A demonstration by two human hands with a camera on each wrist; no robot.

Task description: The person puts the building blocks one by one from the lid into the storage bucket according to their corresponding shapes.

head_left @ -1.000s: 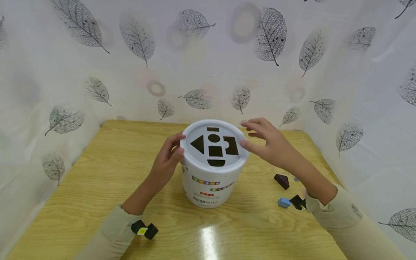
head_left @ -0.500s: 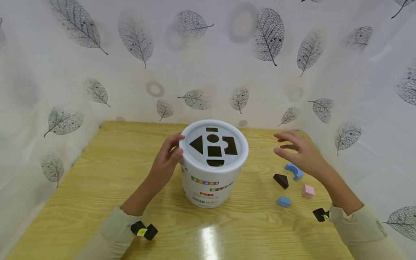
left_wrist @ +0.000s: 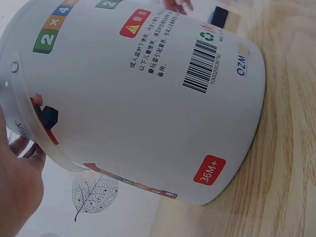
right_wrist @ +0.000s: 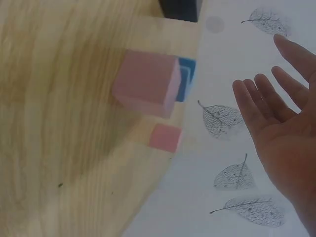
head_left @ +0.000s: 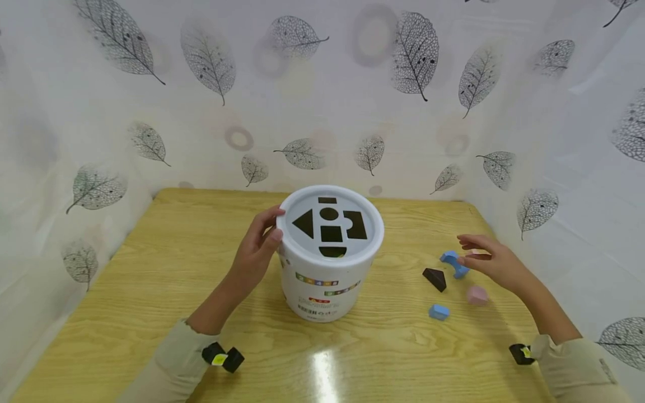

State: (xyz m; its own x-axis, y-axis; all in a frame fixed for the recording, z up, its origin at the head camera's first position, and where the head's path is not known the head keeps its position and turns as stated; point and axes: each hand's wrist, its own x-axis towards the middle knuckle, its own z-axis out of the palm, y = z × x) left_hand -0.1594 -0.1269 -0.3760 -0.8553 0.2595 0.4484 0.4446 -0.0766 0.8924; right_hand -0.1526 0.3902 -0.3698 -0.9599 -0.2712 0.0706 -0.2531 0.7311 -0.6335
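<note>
A white bucket (head_left: 297,288) stands upright on the table, its lid (head_left: 304,249) cut with a triangle, circle, square, arch and other shaped holes. At the lid's left edge my left hand (head_left: 254,254) holds the bucket, fingers and thumb against the rim. My right hand (head_left: 496,263) hovers over several toy blocks with nothing in it, fingers extended. Its fingertips overlap a blue arch block (head_left: 448,257) in the head view. Near that arch lie a dark triangular block (head_left: 434,279), a pink block (head_left: 477,295) and a small blue block (head_left: 439,312).
A wooden table (head_left: 201,280) carries everything. Behind and beside it hangs a pale curtain (head_left: 322,112) printed with leaves. In the right wrist view a smaller pink block (right_wrist: 166,137) lies beyond the larger pink cube (right_wrist: 143,84).
My right hand has drawn away from the lid, moving right and toward me until it is over the blocks. The left hand has stayed on the bucket, which keeps its place.
</note>
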